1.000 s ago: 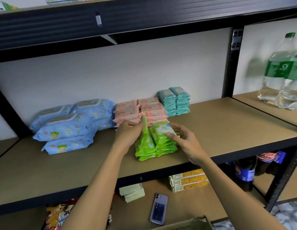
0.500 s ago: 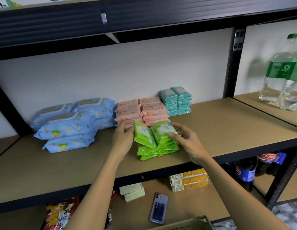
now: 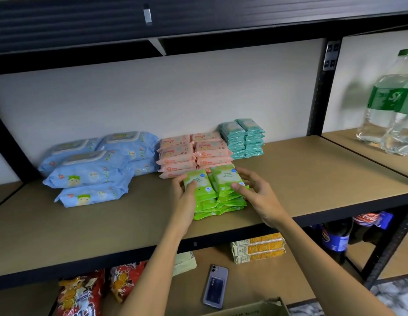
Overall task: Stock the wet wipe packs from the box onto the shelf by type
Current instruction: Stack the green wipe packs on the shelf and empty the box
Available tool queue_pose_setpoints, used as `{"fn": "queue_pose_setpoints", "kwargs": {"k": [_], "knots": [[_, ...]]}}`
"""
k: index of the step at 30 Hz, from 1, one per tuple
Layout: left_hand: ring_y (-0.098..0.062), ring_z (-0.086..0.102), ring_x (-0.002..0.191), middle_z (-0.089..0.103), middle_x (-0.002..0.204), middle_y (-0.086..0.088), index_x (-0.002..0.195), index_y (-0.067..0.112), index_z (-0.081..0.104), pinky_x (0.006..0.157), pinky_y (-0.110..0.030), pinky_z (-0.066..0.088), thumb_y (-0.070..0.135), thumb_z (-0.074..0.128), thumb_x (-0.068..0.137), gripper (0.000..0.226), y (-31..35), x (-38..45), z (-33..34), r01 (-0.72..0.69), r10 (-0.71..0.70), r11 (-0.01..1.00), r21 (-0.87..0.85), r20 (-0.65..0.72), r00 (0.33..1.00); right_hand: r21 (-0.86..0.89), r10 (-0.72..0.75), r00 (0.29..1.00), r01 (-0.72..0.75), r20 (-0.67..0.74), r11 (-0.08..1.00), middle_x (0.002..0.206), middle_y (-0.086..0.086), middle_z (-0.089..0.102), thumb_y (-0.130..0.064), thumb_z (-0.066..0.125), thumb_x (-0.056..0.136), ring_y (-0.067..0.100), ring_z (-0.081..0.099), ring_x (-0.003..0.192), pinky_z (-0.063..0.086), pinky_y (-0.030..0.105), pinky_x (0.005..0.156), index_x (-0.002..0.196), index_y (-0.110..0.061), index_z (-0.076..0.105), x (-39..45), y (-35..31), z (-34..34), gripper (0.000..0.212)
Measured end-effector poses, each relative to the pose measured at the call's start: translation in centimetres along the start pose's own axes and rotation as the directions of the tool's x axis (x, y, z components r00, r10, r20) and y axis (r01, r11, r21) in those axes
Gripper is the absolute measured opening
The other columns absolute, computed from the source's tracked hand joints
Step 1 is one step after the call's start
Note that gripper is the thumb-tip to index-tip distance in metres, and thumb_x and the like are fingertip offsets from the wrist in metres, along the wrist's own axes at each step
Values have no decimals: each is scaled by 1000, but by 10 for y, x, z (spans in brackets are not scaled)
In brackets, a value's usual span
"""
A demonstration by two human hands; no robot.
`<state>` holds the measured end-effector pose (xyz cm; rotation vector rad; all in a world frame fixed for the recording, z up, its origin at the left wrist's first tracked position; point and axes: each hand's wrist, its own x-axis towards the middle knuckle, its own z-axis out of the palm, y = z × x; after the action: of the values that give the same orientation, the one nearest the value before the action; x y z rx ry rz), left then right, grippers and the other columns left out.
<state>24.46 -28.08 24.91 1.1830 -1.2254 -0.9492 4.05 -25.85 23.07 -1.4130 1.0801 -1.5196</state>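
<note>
Two side-by-side stacks of green wet wipe packs (image 3: 223, 179) stand near the front of the brown shelf (image 3: 312, 179). My left hand (image 3: 184, 197) grips the top pack of the left stack (image 3: 199, 181), thumb on its face, fingers along its left edge. My right hand (image 3: 260, 197) holds the top of the right stack, thumb on the front corner, fingers curved round the far right side. Behind them sit pink packs (image 3: 189, 151), teal packs (image 3: 244, 137) and large blue packs (image 3: 91, 169). The cardboard box (image 3: 251, 310) shows only its top edge at the bottom.
Clear soda bottles (image 3: 390, 115) stand on the neighbouring shelf at right, past a black upright post (image 3: 321, 92). On the lower shelf lie a phone (image 3: 215, 286), yellow boxes (image 3: 257, 248), snack bags (image 3: 80, 295) and dark cola bottles (image 3: 335, 238).
The green pack that my left hand held upright now lies flat on top of the left stack. My right hand has stayed on the right stack.
</note>
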Motion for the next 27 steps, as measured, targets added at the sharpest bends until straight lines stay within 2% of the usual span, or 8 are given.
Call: {"fn": "queue_pose_setpoints", "kwargs": {"k": [3,6,9,13,21,27], "knots": [[-16,55,120,56,129,-1,120,24,58,104,-39,45,35,57,75,46,2,0,4,23,-22,997,-75,15,1000,-26,-6,1000,6,7,1000,119,-1,71,-49,80,76,17,64,114,55,43,97,133,-30,60,0,1,0,63],[-5,61,104,61,124,-2,119,23,58,84,-20,48,15,61,89,31,-1,1,3,-17,22,992,-125,37,999,-46,-19,999,20,29,999,118,0,72,-48,79,78,18,66,113,55,44,97,135,-32,58,-1,1,2,63],[15,62,85,62,114,11,123,23,56,67,-6,46,5,55,98,31,-7,1,0,-16,30,988,-157,91,995,-53,-5,998,8,60,999,124,-1,70,-55,74,80,19,64,118,51,47,102,139,-33,56,0,-1,2,65],[10,67,89,66,117,11,126,24,59,69,-10,50,8,58,98,33,-14,2,-4,1,25,973,-233,107,994,-5,28,998,-28,49,1000,125,3,70,-59,71,81,24,65,118,48,54,105,138,-32,58,1,-1,2,65],[1,68,99,68,116,6,130,14,59,73,-14,52,12,64,96,34,-18,1,-5,-15,30,966,-257,57,998,-31,9,1000,-8,17,999,126,1,70,-64,75,77,30,64,118,48,55,104,134,-35,60,2,1,4,65],[-10,65,114,68,123,2,128,23,60,84,-23,52,19,68,94,35,-22,3,-5,-33,52,973,-228,76,996,-60,17,999,-15,29,998,128,-1,68,-63,72,80,27,63,119,48,54,105,136,-34,59,3,2,3,65]]}}
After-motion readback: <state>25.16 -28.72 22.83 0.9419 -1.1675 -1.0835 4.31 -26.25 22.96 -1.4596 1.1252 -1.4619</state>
